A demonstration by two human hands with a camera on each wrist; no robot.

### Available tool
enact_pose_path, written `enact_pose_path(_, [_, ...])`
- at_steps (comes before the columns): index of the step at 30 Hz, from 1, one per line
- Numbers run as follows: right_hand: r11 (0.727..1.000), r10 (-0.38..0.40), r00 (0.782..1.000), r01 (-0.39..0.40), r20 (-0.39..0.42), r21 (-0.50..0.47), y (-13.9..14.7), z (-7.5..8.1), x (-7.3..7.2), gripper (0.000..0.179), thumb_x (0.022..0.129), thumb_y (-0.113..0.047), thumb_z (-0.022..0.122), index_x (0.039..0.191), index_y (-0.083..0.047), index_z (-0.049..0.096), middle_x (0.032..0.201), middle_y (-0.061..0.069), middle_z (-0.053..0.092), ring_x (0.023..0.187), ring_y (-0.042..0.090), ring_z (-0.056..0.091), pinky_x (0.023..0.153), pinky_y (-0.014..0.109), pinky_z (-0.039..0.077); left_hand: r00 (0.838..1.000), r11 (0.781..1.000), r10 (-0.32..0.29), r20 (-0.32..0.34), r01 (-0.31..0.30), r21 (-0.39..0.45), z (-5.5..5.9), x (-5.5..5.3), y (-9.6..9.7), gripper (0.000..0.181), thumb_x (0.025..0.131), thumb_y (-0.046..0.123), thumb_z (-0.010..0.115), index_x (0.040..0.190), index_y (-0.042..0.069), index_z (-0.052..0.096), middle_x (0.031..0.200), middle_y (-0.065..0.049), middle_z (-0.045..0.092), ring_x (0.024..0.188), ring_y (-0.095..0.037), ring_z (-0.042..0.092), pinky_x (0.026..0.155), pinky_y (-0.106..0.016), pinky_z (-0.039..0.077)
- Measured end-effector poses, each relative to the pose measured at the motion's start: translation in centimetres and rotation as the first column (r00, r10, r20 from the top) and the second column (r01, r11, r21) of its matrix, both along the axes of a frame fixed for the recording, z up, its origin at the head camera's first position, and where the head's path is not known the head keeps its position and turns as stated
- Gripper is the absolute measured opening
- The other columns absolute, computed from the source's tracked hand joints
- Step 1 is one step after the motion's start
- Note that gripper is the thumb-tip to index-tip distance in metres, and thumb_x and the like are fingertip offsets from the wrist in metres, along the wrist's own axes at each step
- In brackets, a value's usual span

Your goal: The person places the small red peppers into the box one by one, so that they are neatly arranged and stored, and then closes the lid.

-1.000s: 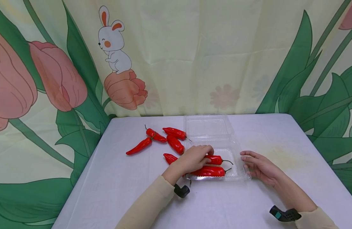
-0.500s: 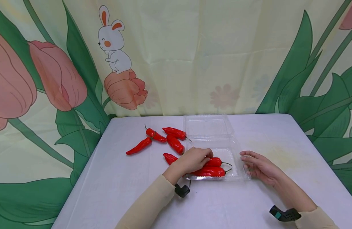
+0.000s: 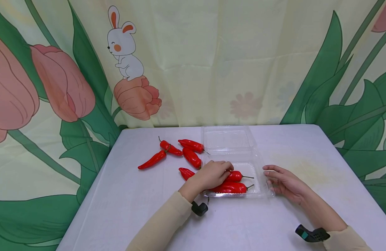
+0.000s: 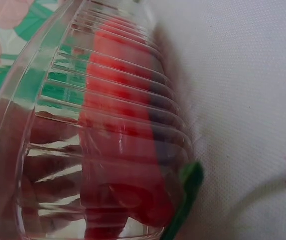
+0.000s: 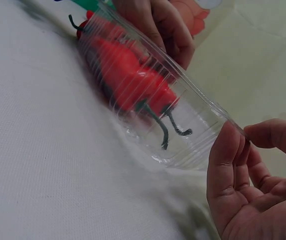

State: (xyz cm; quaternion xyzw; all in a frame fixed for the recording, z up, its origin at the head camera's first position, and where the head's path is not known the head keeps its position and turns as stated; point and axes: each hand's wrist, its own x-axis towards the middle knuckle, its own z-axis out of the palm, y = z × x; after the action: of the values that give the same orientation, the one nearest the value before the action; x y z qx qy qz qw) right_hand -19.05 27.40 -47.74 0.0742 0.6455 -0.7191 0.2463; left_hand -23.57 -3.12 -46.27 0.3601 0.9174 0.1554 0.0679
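A clear plastic clamshell box (image 3: pixel 251 169) stands with its lid (image 3: pixel 229 137) folded back. Inside, my left hand (image 3: pixel 210 174) holds a red chili pepper (image 3: pixel 235 176), its fingertips partly hidden. A second red pepper (image 3: pixel 229 188) lies in front of it along the box's near wall. Both stems point right. At the box's right rim, my right hand (image 5: pixel 265 185) pinches the plastic edge between thumb and fingers. Through the ribbed wall, the left wrist view shows a red pepper (image 4: pixel 118 95), with a green stem (image 4: pixel 190 182) outside the wall.
Left of the box, several loose red peppers (image 3: pixel 153 160) lie on the white tablecloth (image 3: pixel 111 209). One pepper (image 3: pixel 186 173) is partly covered by my left wrist. A printed curtain (image 3: pixel 193 69) hangs behind the table.
The pepper under my left hand has shifted slightly left and toward the near pepper, and its stem has turned. My right hand stays at the box's rim.
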Motion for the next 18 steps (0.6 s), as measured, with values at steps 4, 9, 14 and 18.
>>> enact_pose_path(4, [1.000, 0.002, 1.000, -0.002, -0.001, -0.001, 0.01, 0.04, 0.02, 0.026, 0.106, -0.025, 0.059, 0.131, -0.020, 0.056, 0.107, -0.003, 0.062, 0.080, 0.009, 0.063, 0.071, 0.023, 0.059, 1.000, 1.000, 0.007, -0.002, -0.008, -0.019, 0.03, 0.01, 0.05, 0.029, 0.102, 0.029, 0.064, 0.131, 0.024, 0.064, 0.118, 0.007, 0.072, 0.102, -0.007, 0.064, 0.094, -0.026, 0.052])
enact_pose_path(9, [1.000, 0.006, 1.000, -0.006, 0.000, -0.003, 0.03, -0.04, 0.00, 0.025, 0.106, -0.026, 0.059, 0.131, -0.020, 0.055, 0.106, -0.003, 0.062, 0.080, 0.009, 0.062, 0.070, 0.023, 0.059, 1.000, 0.999, 0.016, -0.003, -0.017, -0.027, 0.06, 0.01, 0.04, 0.031, 0.102, 0.030, 0.064, 0.132, 0.024, 0.064, 0.119, 0.007, 0.072, 0.105, -0.008, 0.064, 0.095, -0.027, 0.051])
enact_pose_path(14, [1.000, 0.005, 1.000, -0.005, -0.004, 0.002, 0.05, -0.18, -0.06, 0.028, 0.106, -0.026, 0.059, 0.133, -0.020, 0.054, 0.104, -0.003, 0.062, 0.079, 0.010, 0.063, 0.070, 0.023, 0.059, 1.000, 1.000, 0.016, -0.009, -0.016, -0.019, 0.09, 0.02, -0.01, 0.031, 0.102, 0.030, 0.065, 0.132, 0.024, 0.064, 0.121, 0.007, 0.071, 0.109, -0.009, 0.064, 0.097, -0.027, 0.051])
enact_pose_path(18, [1.000, 0.005, 1.000, -0.005, -0.007, 0.002, 0.08, -0.23, -0.05, 0.027, 0.106, -0.026, 0.059, 0.132, -0.020, 0.055, 0.105, -0.002, 0.062, 0.079, 0.010, 0.062, 0.070, 0.023, 0.059, 1.000, 1.000, 0.009, -0.018, -0.009, -0.011, 0.15, 0.03, -0.09, 0.031, 0.102, 0.029, 0.065, 0.132, 0.024, 0.064, 0.122, 0.007, 0.071, 0.111, -0.010, 0.063, 0.098, -0.028, 0.051])
